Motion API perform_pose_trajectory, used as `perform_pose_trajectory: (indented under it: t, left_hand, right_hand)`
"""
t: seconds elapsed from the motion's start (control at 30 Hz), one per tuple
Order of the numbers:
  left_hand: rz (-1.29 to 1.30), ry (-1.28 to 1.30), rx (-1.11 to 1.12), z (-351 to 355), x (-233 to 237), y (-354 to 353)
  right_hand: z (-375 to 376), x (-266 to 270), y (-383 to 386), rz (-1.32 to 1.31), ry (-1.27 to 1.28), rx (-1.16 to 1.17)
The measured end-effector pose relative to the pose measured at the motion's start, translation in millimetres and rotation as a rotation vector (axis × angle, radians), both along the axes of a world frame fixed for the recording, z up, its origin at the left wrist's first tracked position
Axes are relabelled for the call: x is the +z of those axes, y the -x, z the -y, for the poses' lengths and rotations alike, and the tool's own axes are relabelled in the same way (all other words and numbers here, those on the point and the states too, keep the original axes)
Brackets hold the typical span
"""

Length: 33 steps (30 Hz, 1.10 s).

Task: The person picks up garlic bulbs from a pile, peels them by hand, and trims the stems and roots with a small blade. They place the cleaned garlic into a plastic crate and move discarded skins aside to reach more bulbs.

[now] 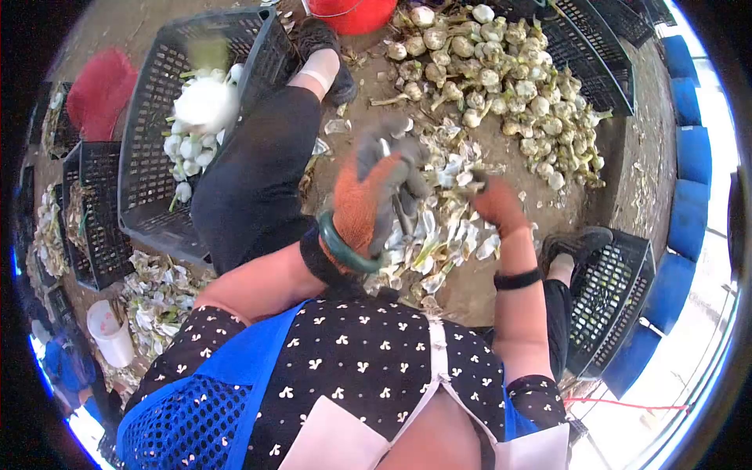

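Observation:
My left hand (374, 188), in an orange and grey glove, is raised over the peelings, its blurred fingers curled round something I cannot make out. A thin dark metallic shape shows beside its palm. To its right is my right hand (499, 202), also gloved and smeared by motion; its grip is unclear. Below and between them lie pale garlic skins (427, 251). Unpeeled garlic bulbs (540, 110) are heaped on the ground at the upper right. White cleaned bulbs (188, 149) lie in a black crate (149, 200) at the left, under a large blurred white shape.
A red bucket (356, 14) stands at the top. Another black crate (611, 301) sits beside my right foot, with more crates (102, 211) at the far left. A white bucket (111, 335) stands at the lower left near more skins. Blue containers (689, 215) line the right edge.

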<state>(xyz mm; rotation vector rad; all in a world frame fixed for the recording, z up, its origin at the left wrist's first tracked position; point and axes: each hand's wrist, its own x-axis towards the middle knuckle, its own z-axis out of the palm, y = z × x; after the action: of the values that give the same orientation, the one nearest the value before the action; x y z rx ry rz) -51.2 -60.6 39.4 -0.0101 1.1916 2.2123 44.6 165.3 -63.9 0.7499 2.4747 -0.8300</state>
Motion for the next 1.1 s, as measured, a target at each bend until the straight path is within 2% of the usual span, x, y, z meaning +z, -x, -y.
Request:
perform_pose_trajectory:
  t: [0.03,0.1,0.13,0.2,0.23,0.27,0.3,0.33,0.37,0.4,0.43,0.47,0.5,0.57,0.6,0.63,0.67,0.7,0.77,0.8,0.83,0.9,0.93,0.97,1.03,1.1]
  left_hand:
    - [0.006,0.005,0.011,-1,-12,0]
    - [0.303,0.141,-0.218,-4,-36,-2]
    - [0.229,0.312,-0.395,-2,-40,1]
    - [0.23,0.264,-0.446,-8,-38,4]
    - [0.224,0.205,-0.505,-10,-38,6]
    - [-0.25,0.489,-0.523,-9,-43,10]
    - [-0.243,0.497,-0.522,-10,-48,12]
    - [-0.288,0.541,-0.528,-11,-52,12]
    - [-0.333,0.581,-0.536,-12,-56,11]
    - [-0.329,0.578,-0.538,-11,-67,6]
    - [-0.679,0.601,-0.456,-9,-81,-1]
    - [-1.03,0.609,-0.359,-7,-87,-5]
    - [-1.033,0.597,-0.363,-8,-78,-3]
    - [-0.527,0.592,-0.694,-13,-50,8]
    - [-0.535,0.586,-0.68,-14,-43,8]
    - [-0.539,0.574,-0.688,-15,-44,5]
    - [-0.662,0.574,-0.612,-15,-50,0]
    - [-0.78,0.574,-0.531,-16,-55,-4]
    - [-0.752,0.522,-0.563,-23,-60,-3]
    - [-0.715,0.478,-0.594,-26,-61,-3]
    - [-0.755,0.486,-0.644,-29,-58,-1]
    - [-0.411,0.419,-0.862,-27,-31,0]
    - [-0.412,0.422,-0.862,-28,-30,-1]
    - [-0.47,0.437,-0.895,-30,-30,-2]
    - [-0.534,0.451,-0.928,-32,-37,-6]
    - [-0.73,0.397,-0.755,-33,-54,-14]
  right_hand:
    - [-21,-27,12,-0.075,-0.124,-0.168]
    - [-63,-72,38,-0.236,-0.151,-0.367]
    - [-87,-113,48,-0.231,-0.141,-0.359]
    - [-119,-192,64,-0.611,-0.482,-0.091]
    - [-119,-185,80,-0.608,-0.468,-0.092]
    - [-124,-172,95,-0.216,-0.318,-0.314]
    - [-123,-166,104,0.184,-0.162,-0.518]
    - [-111,-175,91,-0.399,0.234,-0.776]
    - [-104,-173,84,-0.393,0.235,-0.774]
    - [-99,-168,76,-0.58,0.207,-0.622]
    - [-93,-162,66,-0.763,0.174,-0.464]
    - [-67,-109,72,-0.738,0.597,-0.612]
    - [-71,-95,65,-0.816,1.447,-1.12]
    - [-40,-39,54,-0.893,1.565,-1.213]
    - [-39,-37,40,-0.905,1.551,-1.218]
    - [-39,-38,25,-0.864,1.693,-1.12]
    - [-37,-39,11,-0.817,1.831,-1.017]
    - [-13,-9,9,-0.753,1.653,-1.088]
    - [5,4,-23,-0.612,1.051,-0.859]
    - [32,48,-17,-0.521,0.652,-0.695]
    - [40,54,-25,-0.517,0.656,-0.701]
    - [54,63,-39,-0.547,0.067,-0.318]
    - [61,78,-41,-0.56,-0.063,-0.162]
    - [64,82,-45,-0.562,-0.061,-0.164]
    - [67,87,-51,-0.514,-0.267,-0.009]
    - [70,85,-51,-0.611,-0.329,0.078]
